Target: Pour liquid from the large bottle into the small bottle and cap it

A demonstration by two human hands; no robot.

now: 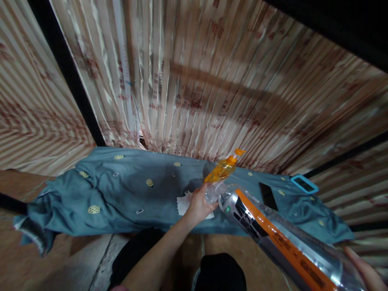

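Observation:
My left hand [199, 204] is closed round the clear lower part of an orange pump bottle [222, 169], which tilts to the right above the blue cloth [127, 190]. My right hand [365, 270] shows only at the bottom right corner, fingers against the base of a large clear plastic bottle [273, 232] with an orange and black label. That bottle lies slanted, and its neck meets the pump bottle near my left hand. A white tissue [183, 203] lies on the cloth under my left hand.
A black phone [268, 196] and a device in a blue case [304, 184] lie on the cloth at the right. Striped curtains [212, 81] hang behind. Brown floor [45, 266] lies in front, with my dark-clothed legs [221, 275] below.

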